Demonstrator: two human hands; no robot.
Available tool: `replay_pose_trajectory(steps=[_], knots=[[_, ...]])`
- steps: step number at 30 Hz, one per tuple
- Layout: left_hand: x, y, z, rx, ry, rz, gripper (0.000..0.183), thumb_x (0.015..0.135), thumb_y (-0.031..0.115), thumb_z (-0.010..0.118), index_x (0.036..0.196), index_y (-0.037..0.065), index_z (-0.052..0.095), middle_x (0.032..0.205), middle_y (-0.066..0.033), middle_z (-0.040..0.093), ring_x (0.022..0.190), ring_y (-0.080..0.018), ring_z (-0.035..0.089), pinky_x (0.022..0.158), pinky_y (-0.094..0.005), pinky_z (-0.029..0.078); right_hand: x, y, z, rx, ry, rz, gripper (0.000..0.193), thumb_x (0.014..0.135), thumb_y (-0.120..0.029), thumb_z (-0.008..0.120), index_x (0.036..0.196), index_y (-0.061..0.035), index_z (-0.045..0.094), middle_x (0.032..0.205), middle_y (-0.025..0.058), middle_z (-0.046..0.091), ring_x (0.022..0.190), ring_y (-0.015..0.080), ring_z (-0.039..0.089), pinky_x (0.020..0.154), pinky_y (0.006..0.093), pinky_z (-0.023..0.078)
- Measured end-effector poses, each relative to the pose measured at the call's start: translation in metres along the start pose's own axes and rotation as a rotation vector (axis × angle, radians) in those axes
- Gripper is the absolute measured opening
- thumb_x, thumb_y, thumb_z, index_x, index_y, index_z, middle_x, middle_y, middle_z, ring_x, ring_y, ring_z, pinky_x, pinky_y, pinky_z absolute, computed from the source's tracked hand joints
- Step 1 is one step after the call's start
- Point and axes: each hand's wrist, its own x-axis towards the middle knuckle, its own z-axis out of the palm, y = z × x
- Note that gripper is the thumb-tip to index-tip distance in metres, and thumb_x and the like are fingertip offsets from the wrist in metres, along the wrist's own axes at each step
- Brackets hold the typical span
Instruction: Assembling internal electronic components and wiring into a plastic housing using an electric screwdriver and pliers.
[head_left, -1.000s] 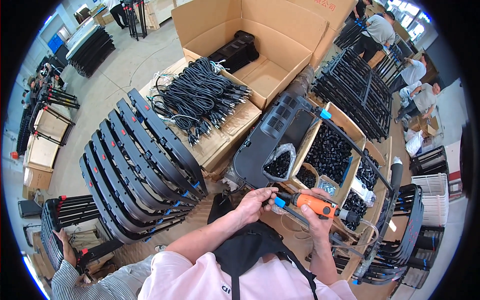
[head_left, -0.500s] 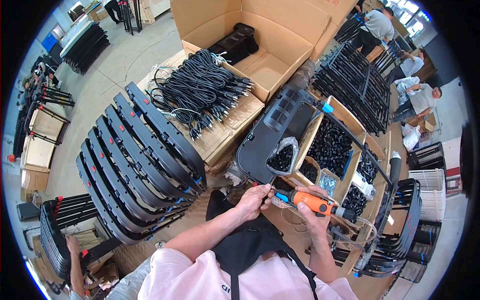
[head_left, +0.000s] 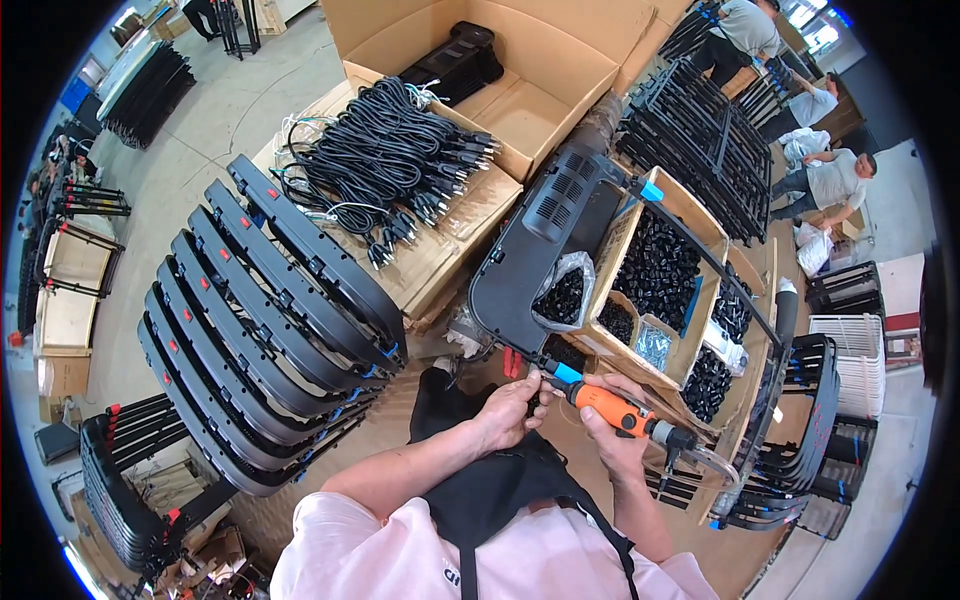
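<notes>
In my right hand (head_left: 612, 440) is an orange-and-black power screwdriver (head_left: 615, 408) with a hose at its rear end. The tool lies slanted, its dark nose pointing up and left. My left hand (head_left: 508, 412) is closed beside that nose, thumb and fingers pinched together. Something small and dark shows under its fingers, too hidden to name. Just beyond both hands is the end of a black plastic machine frame (head_left: 505, 300), with a vented housing on top.
Wooden bins (head_left: 600, 345) of small black parts and screws stand to the right. Bundled black power cords (head_left: 385, 165) lie on cardboard beside an open carton (head_left: 540, 115). Curved black frames (head_left: 260, 330) are stacked at left. Several people work at the far right.
The screwdriver and my right hand have shifted slightly left and down, while my left hand stays near its nose. Another person's arm at the lower left has gone from view.
</notes>
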Motion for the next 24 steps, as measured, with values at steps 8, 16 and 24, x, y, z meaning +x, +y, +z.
replay_pose_trajectory(steps=[8,16,24], knots=[[-0.002,0.015,-0.019,0.400,0.043,0.128,0.026,0.115,0.029,0.047,0.116,0.009,0.064,0.081,0.0037,0.054,0.064,-0.0072,0.044,0.052,-0.0230,0.032,0.023,0.004,0.008,-0.097,0.004,-0.022,0.054,0.090,0.002,0.076,0.138,-0.0005,0.053,0.132,0.0179,0.068,0.122,0.0244,0.066,0.111,0.0410,0.051],[0.026,0.091,-0.003,1.207,0.144,0.519,0.027,0.111,0.021,0.054,0.130,0.005,0.066,0.086,-0.0087,0.070,0.075,-0.0171,0.067,0.071,-0.0343,0.055,0.037,0.003,0.014,-0.134,-0.036,-0.002,0.053,0.089,0.001,0.077,0.137,0.0000,0.054,0.132,0.0155,0.069,0.123,0.0233,0.066,0.111,0.0399,0.051],[0.032,0.110,0.029,2.192,0.127,0.523,0.056,0.081,0.008,0.074,0.136,0.012,0.064,0.097,-0.0204,0.077,0.095,-0.0392,0.076,0.083,-0.0513,0.059,0.041,0.004,0.026,-0.205,-0.071,0.010,0.053,0.088,0.000,0.078,0.137,-0.0003,0.056,0.131,0.0142,0.069,0.123,0.0228,0.066,0.111,0.0390,0.051]])
